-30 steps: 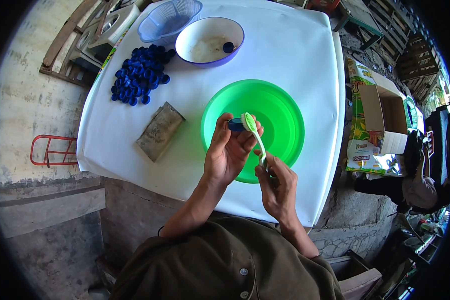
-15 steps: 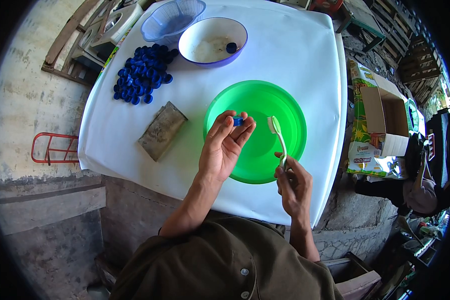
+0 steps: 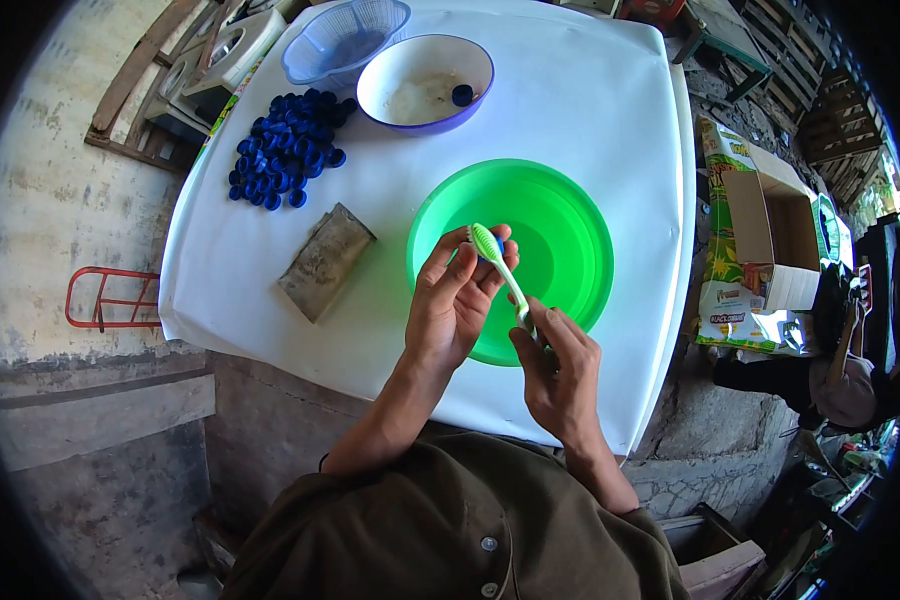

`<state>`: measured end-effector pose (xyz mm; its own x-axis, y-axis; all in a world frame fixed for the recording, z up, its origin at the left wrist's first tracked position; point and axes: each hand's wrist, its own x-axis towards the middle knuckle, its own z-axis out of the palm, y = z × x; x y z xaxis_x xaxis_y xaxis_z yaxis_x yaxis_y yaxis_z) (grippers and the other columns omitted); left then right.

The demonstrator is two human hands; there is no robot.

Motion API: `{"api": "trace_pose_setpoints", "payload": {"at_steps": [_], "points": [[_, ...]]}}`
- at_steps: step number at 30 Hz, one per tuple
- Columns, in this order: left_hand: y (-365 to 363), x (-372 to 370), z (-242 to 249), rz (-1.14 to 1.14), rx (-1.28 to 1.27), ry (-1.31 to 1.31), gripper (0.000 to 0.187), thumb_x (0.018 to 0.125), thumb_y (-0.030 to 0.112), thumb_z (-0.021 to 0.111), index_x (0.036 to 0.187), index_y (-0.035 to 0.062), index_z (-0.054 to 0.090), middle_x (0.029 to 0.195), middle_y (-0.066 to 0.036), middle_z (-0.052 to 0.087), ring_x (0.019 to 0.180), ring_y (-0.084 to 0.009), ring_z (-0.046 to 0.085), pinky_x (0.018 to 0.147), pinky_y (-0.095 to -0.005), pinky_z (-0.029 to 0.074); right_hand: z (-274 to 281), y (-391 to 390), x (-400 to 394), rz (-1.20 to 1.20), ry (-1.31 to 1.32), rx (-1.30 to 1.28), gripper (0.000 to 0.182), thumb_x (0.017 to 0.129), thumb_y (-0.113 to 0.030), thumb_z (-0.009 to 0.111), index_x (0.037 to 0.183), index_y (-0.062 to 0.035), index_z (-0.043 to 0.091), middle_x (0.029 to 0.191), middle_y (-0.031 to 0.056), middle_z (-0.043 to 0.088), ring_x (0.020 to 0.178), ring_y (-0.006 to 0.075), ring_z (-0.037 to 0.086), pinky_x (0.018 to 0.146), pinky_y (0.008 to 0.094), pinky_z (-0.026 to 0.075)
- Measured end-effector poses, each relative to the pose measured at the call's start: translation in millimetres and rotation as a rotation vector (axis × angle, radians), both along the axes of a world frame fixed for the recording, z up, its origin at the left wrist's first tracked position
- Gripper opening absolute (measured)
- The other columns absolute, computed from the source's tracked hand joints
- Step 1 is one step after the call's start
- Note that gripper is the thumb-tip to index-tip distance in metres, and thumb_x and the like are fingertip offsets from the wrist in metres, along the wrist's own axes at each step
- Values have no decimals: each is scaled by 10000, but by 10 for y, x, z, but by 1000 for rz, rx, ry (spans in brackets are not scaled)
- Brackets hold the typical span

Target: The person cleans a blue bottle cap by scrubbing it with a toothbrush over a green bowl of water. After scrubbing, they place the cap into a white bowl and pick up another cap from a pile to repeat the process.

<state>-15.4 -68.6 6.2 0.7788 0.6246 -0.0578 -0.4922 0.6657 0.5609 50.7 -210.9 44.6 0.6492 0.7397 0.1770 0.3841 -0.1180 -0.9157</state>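
Over the green basin point(image 3: 580, 270), my left hand point(image 3: 452, 305) holds a blue cap point(image 3: 501, 243) at its fingertips, partly hidden by the brush. My right hand point(image 3: 560, 372) grips the handle of a green and white toothbrush point(image 3: 507, 275). The brush head lies across the cap, close to my left fingers. Many blue caps point(image 3: 288, 150) are piled at the table's upper left. One more cap point(image 3: 462, 95) sits in the white and purple bowl point(image 3: 425, 85).
A translucent blue basket point(image 3: 345, 45) stands beside the bowl. A grey-brown block point(image 3: 327, 262) lies on the white-covered table point(image 3: 240, 290). Right of the table are an open cardboard box point(image 3: 785, 230) and a person point(image 3: 840, 385). A red metal rack point(image 3: 110, 298) is at the left.
My right hand has moved left with the toothbrush, bringing its head from beside the cap onto it. My left hand has shifted slightly and still holds the cap.
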Motion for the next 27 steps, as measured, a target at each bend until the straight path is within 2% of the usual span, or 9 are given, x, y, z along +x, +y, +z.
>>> {"api": "trace_pose_setpoints", "payload": {"at_steps": [5,9,10,16,24,27], "points": [[73,-20,-17,62,-27,-47,334,980,234,642,1227,22,562,1257,-192,613,1141,-262,635,1063,-399,492,-144,-71,-102,-10,-41,21,359,844,48,690,1198,15,642,760,156,592,594,291,572,537,370,445],[0,-33,-42,-21,66,-56,344,993,237,620,1257,27,553,1285,-215,603,1144,-289,639,1050,-401,499,-36,-77,-70,-28,-41,-51,368,838,58,692,1200,12,644,779,157,608,613,293,593,549,367,461],[-35,-28,-43,-31,79,-59,341,1013,244,582,1262,14,542,1292,-206,588,1132,-260,639,1056,-400,504,-34,-49,-49,-33,-42,-26,366,837,59,693,1196,13,644,781,156,610,616,293,596,551,366,464],[93,-30,7,22,35,-122,325,1031,249,546,1259,18,534,1273,-222,603,1155,-298,637,1039,-423,514,-140,-29,-104,13,-24,45,342,837,58,699,1172,28,637,775,154,607,615,301,594,551,368,462],[-22,-46,25,-27,43,-96,367,1052,294,492,1299,24,509,1274,-218,611,1174,-320,631,1028,-426,518,-45,-2,-28,9,36,-3,312,840,60,695,1148,44,644,753,152,588,594,274,566,538,345,438],[112,-54,-41,-2,-14,-199,373,1052,299,488,1299,21,515,1270,-223,612,1180,-331,627,1025,-432,519,-142,-49,-91,35,95,11,296,848,53,693,1141,50,649,739,147,570,585,251,548,538,342,424]]}}
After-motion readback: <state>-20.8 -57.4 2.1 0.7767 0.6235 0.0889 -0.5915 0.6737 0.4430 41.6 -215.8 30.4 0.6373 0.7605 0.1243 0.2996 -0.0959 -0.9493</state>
